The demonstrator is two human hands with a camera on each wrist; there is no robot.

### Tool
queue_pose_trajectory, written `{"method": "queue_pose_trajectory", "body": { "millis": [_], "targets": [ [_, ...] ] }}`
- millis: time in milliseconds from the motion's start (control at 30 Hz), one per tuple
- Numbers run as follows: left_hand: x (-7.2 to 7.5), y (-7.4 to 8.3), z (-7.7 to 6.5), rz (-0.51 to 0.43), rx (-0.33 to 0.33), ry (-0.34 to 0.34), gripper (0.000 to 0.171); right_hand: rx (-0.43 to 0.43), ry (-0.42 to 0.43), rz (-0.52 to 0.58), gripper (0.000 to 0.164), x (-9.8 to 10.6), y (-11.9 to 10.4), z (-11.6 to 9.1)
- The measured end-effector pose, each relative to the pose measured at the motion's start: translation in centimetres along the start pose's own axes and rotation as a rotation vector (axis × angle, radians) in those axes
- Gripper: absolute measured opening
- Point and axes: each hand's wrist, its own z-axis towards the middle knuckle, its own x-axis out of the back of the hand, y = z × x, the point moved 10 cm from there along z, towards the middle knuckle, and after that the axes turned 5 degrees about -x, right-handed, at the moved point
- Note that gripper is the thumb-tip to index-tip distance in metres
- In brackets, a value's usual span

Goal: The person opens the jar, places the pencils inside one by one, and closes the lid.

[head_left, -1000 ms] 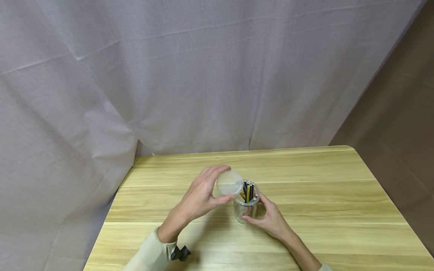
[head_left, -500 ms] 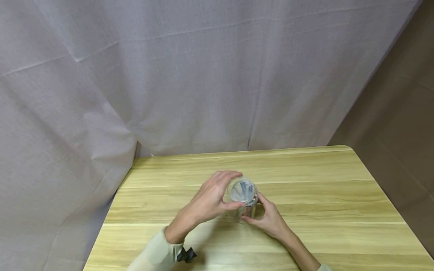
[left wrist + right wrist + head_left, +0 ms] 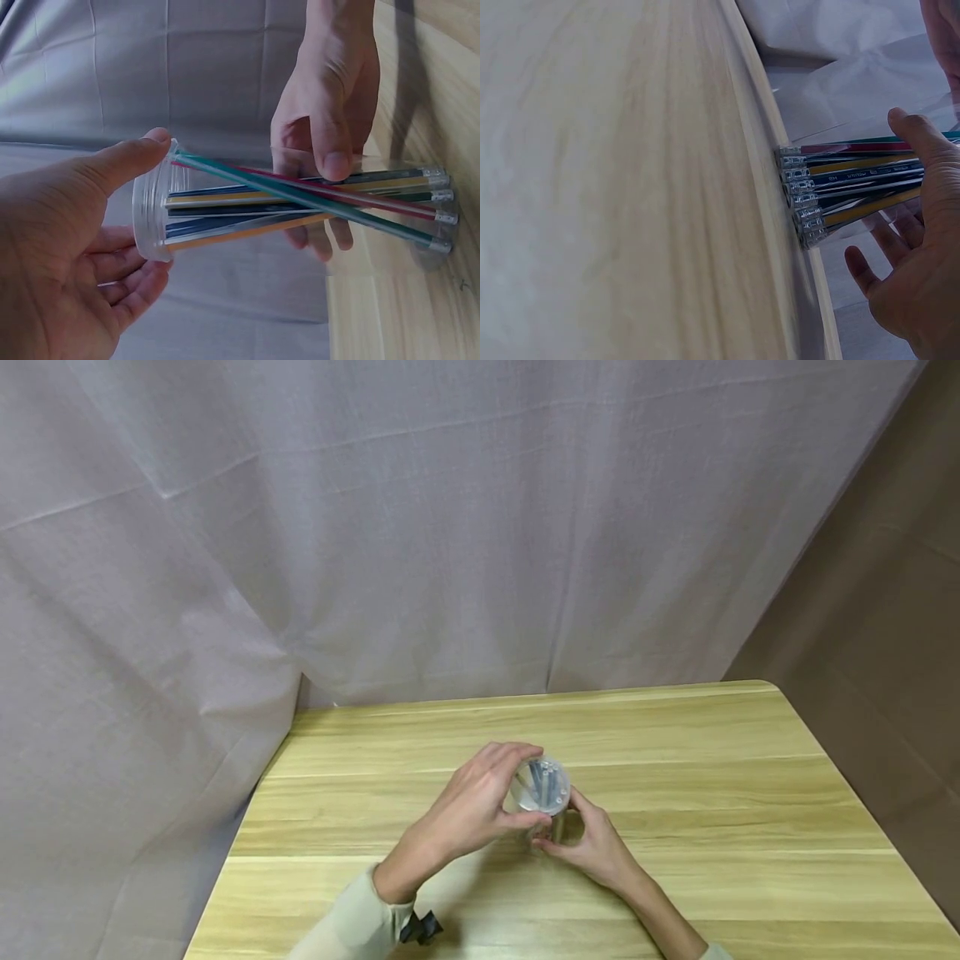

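A clear plastic jar (image 3: 379, 259) stands upright on the table with several pencils (image 3: 292, 199) inside, coloured green, red, yellow and dark. Its round translucent lid (image 3: 542, 787) covers the mouth. My left hand (image 3: 476, 802) grips the lid by its edge, thumb on the near side and fingers on the far side. Lower down, my right hand (image 3: 600, 845) holds the jar's side between thumb and fingers. In the left wrist view the lid (image 3: 152, 210) sits right at the jar's rim. The pencils' metal-banded ends (image 3: 802, 195) point down toward the jar's base.
The wood-grain table (image 3: 712, 760) reaches back to a grey curtain (image 3: 450, 568). Brown cloth (image 3: 877, 610) hangs beyond the table's right edge. A small black object (image 3: 422, 928) sits at the left sleeve cuff.
My left hand has moved right and slightly down, bringing the lid from beside the jar onto its mouth. The right hand has stayed around the jar.
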Motion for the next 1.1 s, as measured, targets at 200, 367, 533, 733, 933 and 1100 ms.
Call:
{"method": "queue_pose_trajectory", "body": {
  "millis": [200, 367, 533, 733, 933, 1100],
  "targets": [
    [0.1, 0.2, -0.2, 0.004, 0.006, 0.008, 0.085, -0.019, 0.001, 0.003, 0.091, -0.1, -0.2, 0.0],
    [0.0, 0.2, -0.4, -0.026, 0.000, -0.015, 0.084, -0.032, 0.006, 0.002, 0.092, -0.1, -0.1, -0.1],
    [-0.3, 0.0, -0.3, -0.102, -0.050, -0.024, 0.081, -0.029, 0.009, -0.005, 0.091, -0.1, -0.2, 0.0],
    [-1.0, 0.0, -0.5, -0.256, -0.165, -0.034, 0.085, -0.038, 0.003, -0.014, 0.089, -0.2, -0.2, 0.1],
    [-0.4, -0.7, -0.6, -0.218, -0.148, 0.062, 0.103, -0.033, 0.005, -0.016, 0.090, -0.2, -0.1, 0.2],
    [0.6, -0.8, -0.3, -0.088, -0.076, 0.141, 0.105, -0.023, 0.008, -0.020, 0.090, -0.1, -0.1, 0.2]
  ]
}}
